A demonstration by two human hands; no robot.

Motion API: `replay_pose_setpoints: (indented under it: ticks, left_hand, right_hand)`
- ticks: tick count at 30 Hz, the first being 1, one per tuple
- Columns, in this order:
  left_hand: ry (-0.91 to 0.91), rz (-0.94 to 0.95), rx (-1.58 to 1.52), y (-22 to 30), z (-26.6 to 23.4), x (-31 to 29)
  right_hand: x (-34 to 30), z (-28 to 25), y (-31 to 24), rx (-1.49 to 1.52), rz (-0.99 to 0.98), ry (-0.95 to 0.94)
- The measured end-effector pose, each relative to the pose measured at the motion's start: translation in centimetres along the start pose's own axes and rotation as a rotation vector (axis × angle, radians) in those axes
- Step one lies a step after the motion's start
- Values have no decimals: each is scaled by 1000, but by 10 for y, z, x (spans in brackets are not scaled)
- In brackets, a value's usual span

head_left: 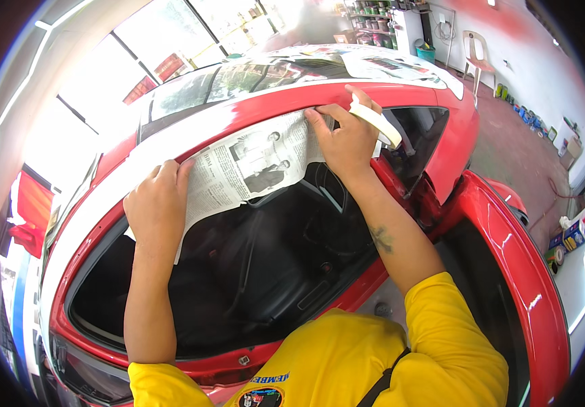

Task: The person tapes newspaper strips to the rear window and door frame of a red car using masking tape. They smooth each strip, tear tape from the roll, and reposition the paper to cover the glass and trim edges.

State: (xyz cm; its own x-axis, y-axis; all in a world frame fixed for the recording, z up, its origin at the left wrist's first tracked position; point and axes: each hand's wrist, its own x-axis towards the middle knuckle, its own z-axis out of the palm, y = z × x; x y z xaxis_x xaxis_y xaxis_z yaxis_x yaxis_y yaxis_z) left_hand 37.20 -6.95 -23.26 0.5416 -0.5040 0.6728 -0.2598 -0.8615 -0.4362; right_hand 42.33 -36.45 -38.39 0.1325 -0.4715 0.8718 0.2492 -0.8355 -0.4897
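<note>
A printed newspaper sheet (214, 178) hangs along the upper edge of the red car's (245, 112) open door frame, partly covering the opening. My left hand (158, 203) is closed on the sheet's left end, its thumb pressed near the top edge and its other fingertips hidden. At the sheet's right end, my right hand (347, 139) pinches the paper against the frame. A roll of pale masking tape (376, 122) sits at the fingers of that same hand. Below the paper, the dark car interior (272, 271) shows through the opening.
The opened red car door (520, 271) stands close on my right. Newspaper and sheeting also cover part of the car's far side. Along the right wall are a plastic chair (477, 57), several cans (526, 117) and a teal bucket (426, 52). Shelves with containers (372, 24) stand behind.
</note>
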Motion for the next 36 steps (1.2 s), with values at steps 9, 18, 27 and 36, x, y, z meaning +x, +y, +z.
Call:
replay_pose_setpoints:
  ticks: [9, 18, 27, 36]
  left_hand:
    - [-64, 96, 32, -10, -4, -1]
    - [66, 25, -112, -15, -5, -4]
    - [135, -16, -98, -9, 4, -2]
    - [161, -30, -122, -10, 9, -7]
  right_hand:
    - [0, 4, -2, -20, 2, -14]
    - [-1, 5, -5, -34, -1, -2]
    - [-6, 13, 5, -52, -223, 75]
    - [-29, 0, 5, -163, -201, -13]
